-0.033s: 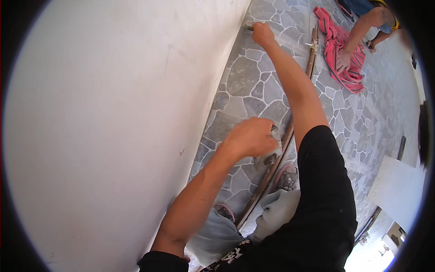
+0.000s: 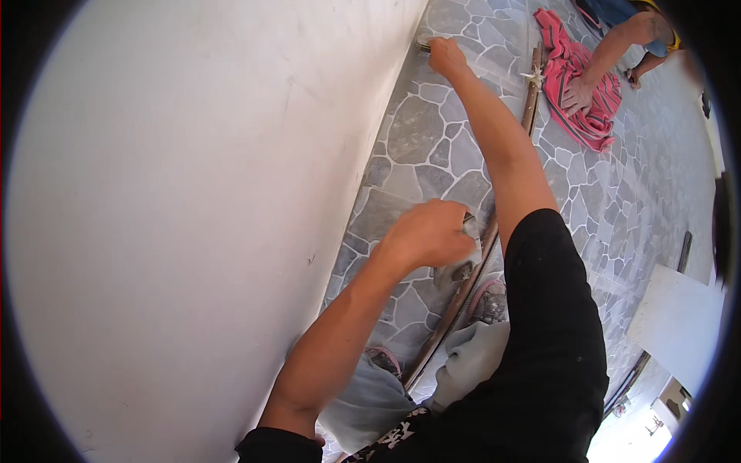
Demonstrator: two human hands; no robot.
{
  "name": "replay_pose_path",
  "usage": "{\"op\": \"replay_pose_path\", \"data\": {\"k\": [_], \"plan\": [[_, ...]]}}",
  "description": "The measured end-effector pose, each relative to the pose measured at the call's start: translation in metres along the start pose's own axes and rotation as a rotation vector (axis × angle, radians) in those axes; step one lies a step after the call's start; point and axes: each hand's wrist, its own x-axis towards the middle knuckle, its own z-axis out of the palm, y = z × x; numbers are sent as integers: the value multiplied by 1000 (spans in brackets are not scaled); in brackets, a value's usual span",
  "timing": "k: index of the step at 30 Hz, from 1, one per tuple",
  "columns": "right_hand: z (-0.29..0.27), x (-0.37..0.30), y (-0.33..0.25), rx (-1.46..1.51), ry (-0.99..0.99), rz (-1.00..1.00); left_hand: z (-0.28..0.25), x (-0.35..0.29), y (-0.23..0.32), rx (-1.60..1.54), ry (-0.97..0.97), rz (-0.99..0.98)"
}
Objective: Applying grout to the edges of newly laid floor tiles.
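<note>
My right hand (image 2: 445,54) reaches far out along the foot of the white wall (image 2: 193,193). It is closed on a small metal tool (image 2: 423,43) held where the wall meets the stone-pattern floor (image 2: 417,139). Nearer to me, my left hand (image 2: 428,231) is a fist over the floor, gripping a small grey tool (image 2: 468,222); a mortar-smeared blade (image 2: 459,272) shows just below it. A long thin rod (image 2: 471,285) lies on the floor under my arms, running away toward the far end.
At the top right another person's hand (image 2: 575,96) presses on a pink striped cloth (image 2: 598,116) lying on the floor. My shoes (image 2: 490,301) and grey trousers are below. A white board (image 2: 675,324) lies at the right.
</note>
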Motion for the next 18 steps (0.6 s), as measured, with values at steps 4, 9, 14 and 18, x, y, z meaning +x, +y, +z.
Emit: {"op": "replay_pose_path", "data": {"k": [4,9,14,18], "plan": [[12,-14,-28,57,-49,-61,-1,-1,-2,13,-47,-50],[-1,-83,-75,136,-60,-218,-3,-9,1,24,-2,-7],[-8,-172,-105,205,-95,-448,6,-8,-3,76,-5,32],[-28,-148,-107,271,-105,-290,6,-14,-4,113,-40,0]]}}
